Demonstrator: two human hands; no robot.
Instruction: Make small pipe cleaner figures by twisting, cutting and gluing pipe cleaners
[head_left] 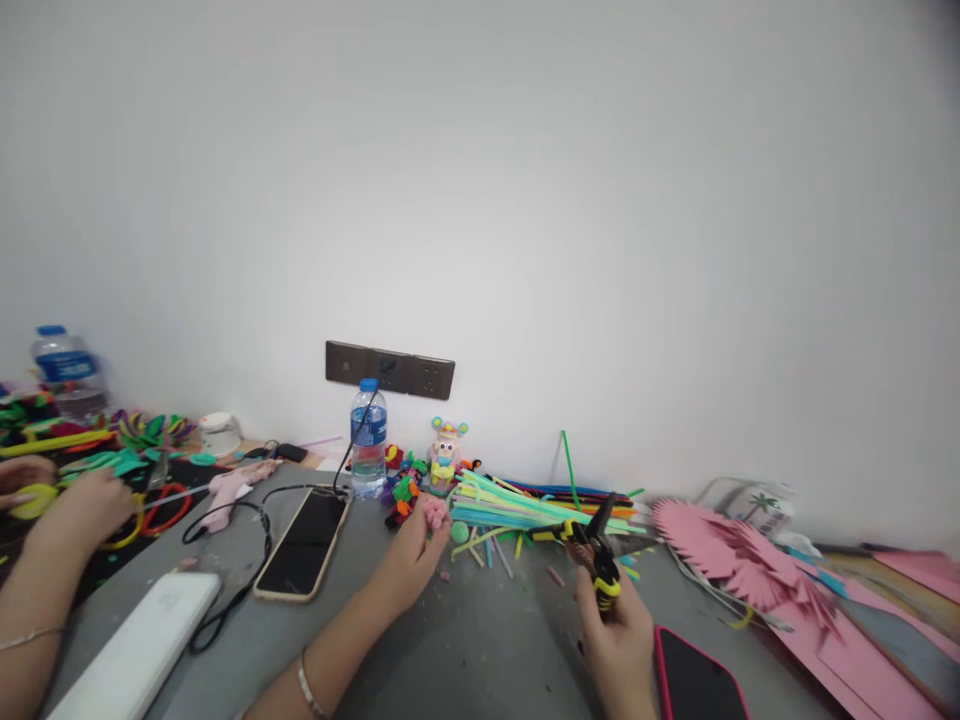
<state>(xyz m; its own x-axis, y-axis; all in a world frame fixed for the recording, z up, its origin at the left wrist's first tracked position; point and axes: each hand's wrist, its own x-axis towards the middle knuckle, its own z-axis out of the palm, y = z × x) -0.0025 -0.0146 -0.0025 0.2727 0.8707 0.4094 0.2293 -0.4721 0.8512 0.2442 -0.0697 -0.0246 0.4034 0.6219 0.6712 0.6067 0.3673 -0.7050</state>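
My left hand (409,565) is closed, its fingertips pinching a small bumpy pink piece (435,513); I cannot make out its exact kind. My right hand (621,645) is wrapped around black-and-yellow pliers (604,580), whose dark end points up and away from me. Just beyond both hands lies a bundle of pastel pipe cleaners (517,508), with short cut bits scattered in front. A green pom-pom (460,533) rests beside my left fingertips. Behind it stands a small colourful figurine (444,452) with round eyes.
A water bottle (368,445), a phone (304,545) and a white box-like object (139,650) are on the left. Another person's hand (94,505) works at far left near a pink glue gun (225,495). Pink fringed paper (739,555) and a pink-edged phone (699,675) lie right.
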